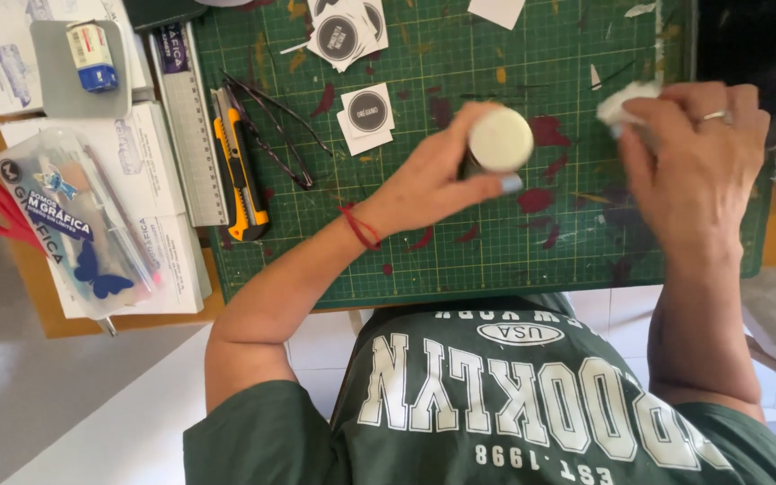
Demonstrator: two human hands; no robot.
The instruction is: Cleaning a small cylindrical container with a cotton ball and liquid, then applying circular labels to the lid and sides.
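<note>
Over the green mat (460,260), left hand (433,184) grips a jar (498,142) (steady hold helps); right fingers (653,121) pinch a wipe (623,101).

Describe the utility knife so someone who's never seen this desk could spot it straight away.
Start at the green cutting mat and go to its left edge, left of the left hand. The utility knife lies there lengthwise between a metal ruler and a pair of glasses. Its yellow-orange and black body is the only bright one there.

Wooden tabletop (33,296) carries a green gridded cutting mat (460,260), paint-stained. Pale tiled floor (316,350) shows below the table edge. Lighting is even and bright.
</note>
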